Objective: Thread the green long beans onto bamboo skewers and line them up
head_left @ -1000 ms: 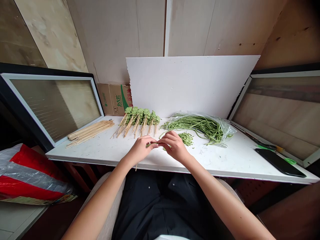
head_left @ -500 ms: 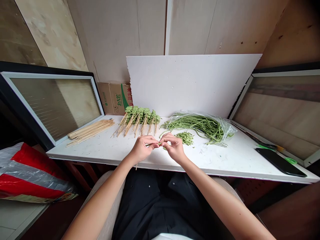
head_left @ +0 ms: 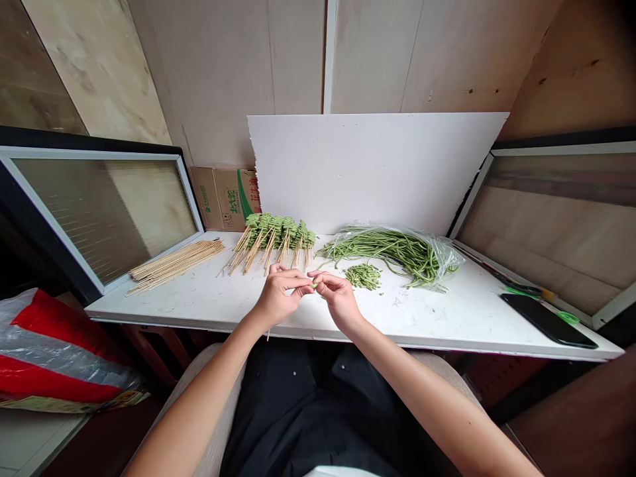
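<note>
My left hand (head_left: 279, 293) and my right hand (head_left: 338, 298) meet fingertip to fingertip above the front of the white table. Between their pinched fingers is a small piece of green bean (head_left: 314, 285), mostly covered. The thin end of a bamboo skewer (head_left: 269, 334) sticks out below my left hand, whose closed fingers hide the rest. Just beyond my right hand lies a small heap of cut green bean pieces (head_left: 364, 276). Behind my left hand are stacked skewers threaded with green beans (head_left: 281, 228), bare stick ends toward me.
Long green beans (head_left: 387, 248) lie in a clear plastic bag at the back right. Loose bamboo skewers (head_left: 176, 264) are piled at the left. A black phone (head_left: 546, 320) and scissors (head_left: 521, 286) lie right. A cardboard box (head_left: 218, 199) and white board (head_left: 377, 172) stand behind.
My hands stay together, with the fingers slightly shifted around the bean piece. My left index finger is raised a little more. The whole view has moved slightly.
</note>
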Motion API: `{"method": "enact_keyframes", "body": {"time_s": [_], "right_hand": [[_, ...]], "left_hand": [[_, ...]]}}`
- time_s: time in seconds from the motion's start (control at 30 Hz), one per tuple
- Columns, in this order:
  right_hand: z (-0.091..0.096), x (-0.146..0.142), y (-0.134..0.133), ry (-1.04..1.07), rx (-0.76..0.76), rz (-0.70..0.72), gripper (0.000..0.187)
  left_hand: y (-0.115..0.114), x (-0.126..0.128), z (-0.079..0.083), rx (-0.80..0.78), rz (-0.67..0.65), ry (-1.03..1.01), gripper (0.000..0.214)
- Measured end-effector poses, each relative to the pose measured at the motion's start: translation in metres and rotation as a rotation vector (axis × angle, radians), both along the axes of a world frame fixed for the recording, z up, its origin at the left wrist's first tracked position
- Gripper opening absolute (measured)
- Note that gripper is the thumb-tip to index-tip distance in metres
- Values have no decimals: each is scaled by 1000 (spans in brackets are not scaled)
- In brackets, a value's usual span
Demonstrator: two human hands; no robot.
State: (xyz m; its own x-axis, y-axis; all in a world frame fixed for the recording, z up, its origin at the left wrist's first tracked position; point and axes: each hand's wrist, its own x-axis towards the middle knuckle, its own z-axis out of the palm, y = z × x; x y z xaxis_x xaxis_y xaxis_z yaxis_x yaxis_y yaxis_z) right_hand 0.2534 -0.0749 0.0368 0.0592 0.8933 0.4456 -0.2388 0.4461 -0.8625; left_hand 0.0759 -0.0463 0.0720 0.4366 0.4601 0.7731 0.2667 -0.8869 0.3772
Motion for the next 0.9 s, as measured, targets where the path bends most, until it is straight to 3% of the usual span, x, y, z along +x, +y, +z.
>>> {"method": "enact_keyframes", "body": {"time_s": [0.1, 0.23, 0.3, 0.4, 0.47, 0.53, 0.73, 0.9], "right_hand": [[7, 2, 0, 75, -9, -1, 36], [32, 24, -3, 125, 37, -124, 37], [47, 38, -6, -7, 147, -214, 32], [57, 57, -5, -301, 301, -460, 28], [50, 67, 4, -517, 336, -556, 29], [33, 77, 19, -752, 299, -513, 30], [-19, 101, 51, -1337, -9, -533, 19], [-21, 107, 53, -1487, -202, -477, 51]], "left_hand": [[-1, -3, 4, -7, -26, -22, 20], [7, -18, 8, -84, -62, -67, 21], [12, -24, 7, -153, -76, -80, 20], [17, -26, 4, -203, -37, -71, 22], [18, -24, 0, -204, 19, -35, 26], [18, -20, -3, -213, 60, 14, 31], [22, -19, -12, -289, 52, 142, 43], [27, -21, -16, -276, 59, 142, 41]]}}
